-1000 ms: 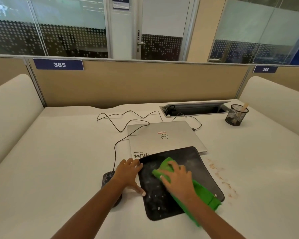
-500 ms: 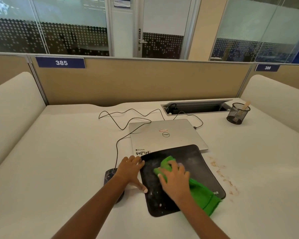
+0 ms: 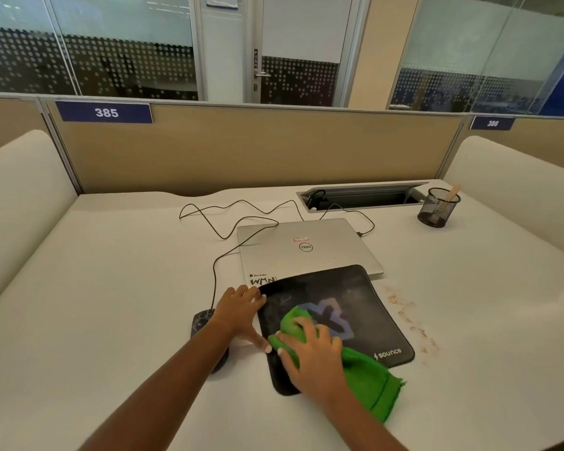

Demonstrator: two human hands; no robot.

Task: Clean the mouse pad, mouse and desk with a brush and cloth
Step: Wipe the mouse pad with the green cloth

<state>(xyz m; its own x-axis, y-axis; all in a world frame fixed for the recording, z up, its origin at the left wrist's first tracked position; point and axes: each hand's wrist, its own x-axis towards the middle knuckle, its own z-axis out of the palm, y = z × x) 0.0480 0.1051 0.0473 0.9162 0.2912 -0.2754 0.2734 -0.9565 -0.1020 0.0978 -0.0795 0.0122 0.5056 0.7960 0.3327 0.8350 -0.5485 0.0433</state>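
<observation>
- Black rectangular fabric mouse pad (image 3: 372,294), blue logo, lies skewed toward the front edge of the white desk (image 3: 111,288); its far edge overlaps the near edge of the closed silver laptop (image 3: 332,255).
- Right hand (image 3: 313,353): fingers curled over the bunched green fabric cloth (image 3: 368,379), pressing it onto the pad's near left part. The cloth's tail hangs off the pad's front edge onto the desk.
- Left hand (image 3: 238,312): fingers straight and spread, tips on the pad's left edge, thumb on the desk.
- Dark corded mouse (image 3: 201,322) just left of the pad, partly under the left forearm.
- Brown crumbs (image 3: 404,315) scattered right of the pad.
- Black mesh cup (image 3: 437,208) near the far right corner, wooden handle (image 3: 452,192) inside.
</observation>
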